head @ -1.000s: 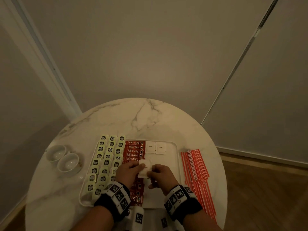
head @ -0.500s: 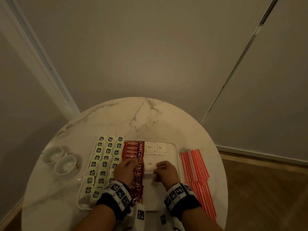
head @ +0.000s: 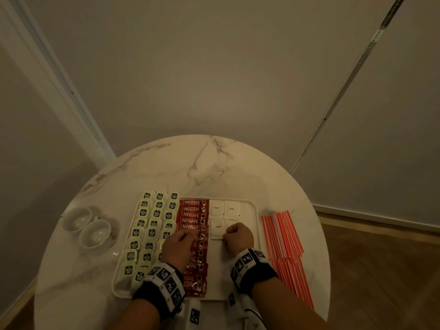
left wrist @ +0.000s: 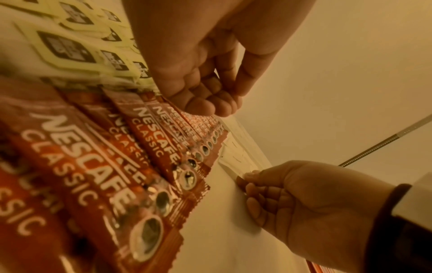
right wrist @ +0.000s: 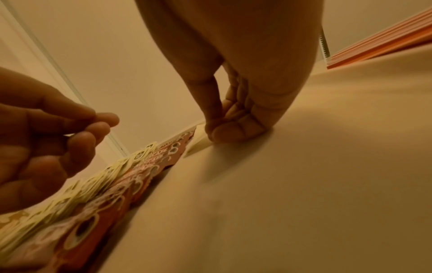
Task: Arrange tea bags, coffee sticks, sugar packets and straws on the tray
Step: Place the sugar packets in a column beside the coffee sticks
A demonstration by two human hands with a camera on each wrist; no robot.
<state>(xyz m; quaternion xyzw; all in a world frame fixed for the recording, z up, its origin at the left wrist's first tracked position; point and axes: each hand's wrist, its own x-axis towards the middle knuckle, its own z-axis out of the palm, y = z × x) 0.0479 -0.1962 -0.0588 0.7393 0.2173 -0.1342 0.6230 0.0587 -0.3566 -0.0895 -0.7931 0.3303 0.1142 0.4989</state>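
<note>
A white tray (head: 220, 277) holds rows of pale green tea bags (head: 152, 225), a column of red coffee sticks (head: 194, 214) and two sugar packets (head: 223, 208) at its far end. A third sugar packet (head: 217, 228) lies flat just nearer. My right hand (head: 238, 234) rests on the tray at that packet's right edge, fingers curled, thumb and forefinger pinching its near corner (right wrist: 198, 143). My left hand (head: 182, 241) hovers over the coffee sticks with curled fingers (left wrist: 205, 99) and holds nothing. Red and white straws (head: 285, 239) lie on the table right of the tray.
Two white cups (head: 87, 226) stand on the round marble table left of the tray. The tray's near right part is bare. Walls close in behind the table, and its near edge is at my wrists.
Both hands held a sugar packet above the tray a second ago. It now lies flat below the two far packets. My left hand let go and shifted left over the coffee sticks.
</note>
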